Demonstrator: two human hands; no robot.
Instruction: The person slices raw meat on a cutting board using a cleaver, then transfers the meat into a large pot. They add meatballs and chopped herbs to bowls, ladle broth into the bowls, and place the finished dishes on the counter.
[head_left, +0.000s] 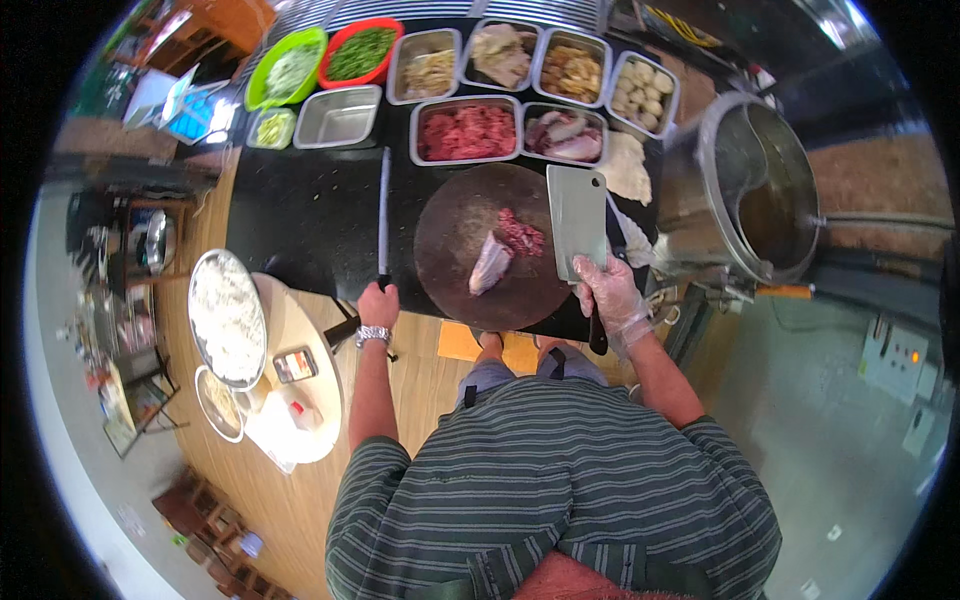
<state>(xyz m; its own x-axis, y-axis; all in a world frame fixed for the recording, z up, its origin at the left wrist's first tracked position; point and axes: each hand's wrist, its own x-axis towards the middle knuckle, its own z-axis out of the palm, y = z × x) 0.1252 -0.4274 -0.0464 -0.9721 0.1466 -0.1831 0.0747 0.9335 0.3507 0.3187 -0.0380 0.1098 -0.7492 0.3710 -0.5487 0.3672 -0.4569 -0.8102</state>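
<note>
My bare left hand (379, 307), with a metal watch at the wrist, grips the black handle of a long honing steel (385, 217). The rod points away from me over the black worktop (307, 202). A clear plastic glove covers my right hand (613, 296), which holds a meat cleaver (577, 214). Its broad blade points away from me above the right rim of a round chopping board (450, 247); the dark handle comes out below the hand. On the board lie a pale-and-red piece of meat (491, 262) and a small heap of chopped red meat (520, 232).
Behind the board stand metal trays of red meat (466, 133), sliced meat (566, 137) and meatballs (641, 96). Chopped greens fill a red basket (363, 54). At right is a large steel pot (686, 195); at left, a round table (326, 405) carries a bowl of white noodles (227, 319).
</note>
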